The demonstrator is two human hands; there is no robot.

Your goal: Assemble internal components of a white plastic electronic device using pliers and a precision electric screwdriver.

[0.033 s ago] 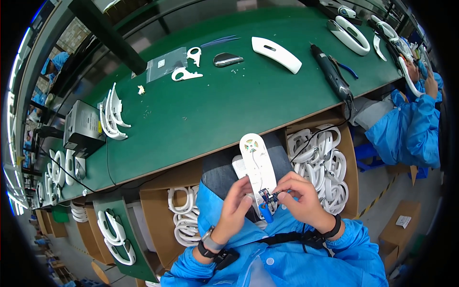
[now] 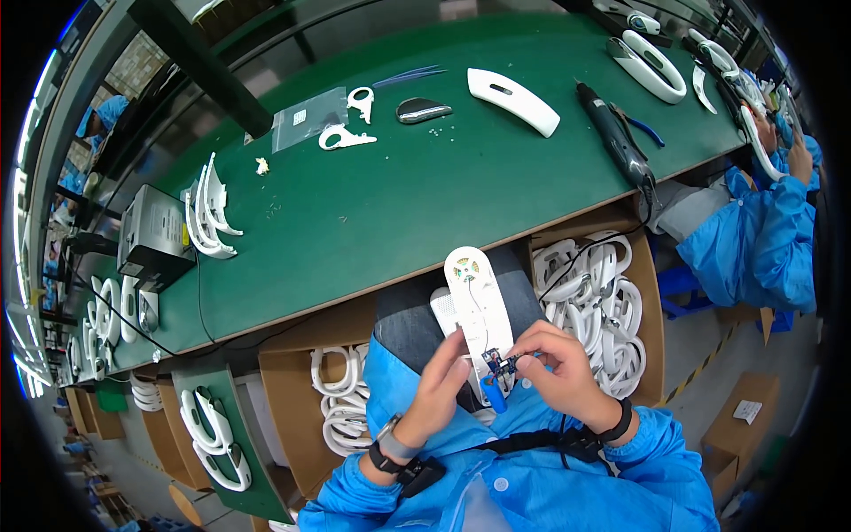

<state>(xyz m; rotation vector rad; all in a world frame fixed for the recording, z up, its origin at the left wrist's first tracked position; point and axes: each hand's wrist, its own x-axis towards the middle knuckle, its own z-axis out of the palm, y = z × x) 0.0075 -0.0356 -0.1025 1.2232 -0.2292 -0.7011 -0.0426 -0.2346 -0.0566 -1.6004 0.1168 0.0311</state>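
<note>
On my lap lies a long white plastic housing (image 2: 476, 297) with a round green-and-gold disc at its far end and thin wires along it. Over its near end, my right hand (image 2: 558, 359) pinches a small dark circuit board (image 2: 496, 362) between thumb and fingertips. A blue cylindrical cell (image 2: 493, 395) hangs just below the board. My left hand (image 2: 441, 381) is beside the housing's left edge, its fingers stretched and thumb apart, holding nothing that shows. Under the housing, to the left, a white perforated part (image 2: 442, 306) peeks out.
The green bench (image 2: 399, 195) bears an electric screwdriver (image 2: 616, 137), pliers (image 2: 643, 129), a curved white cover (image 2: 512, 100) and a plastic bag (image 2: 308, 120). Cardboard boxes of white loops (image 2: 603, 319) flank my lap. A co-worker in blue (image 2: 753, 230) sits at right.
My left hand has shifted slightly, its thumb a little closer to the housing. The right hand and the circuit board look the same.
</note>
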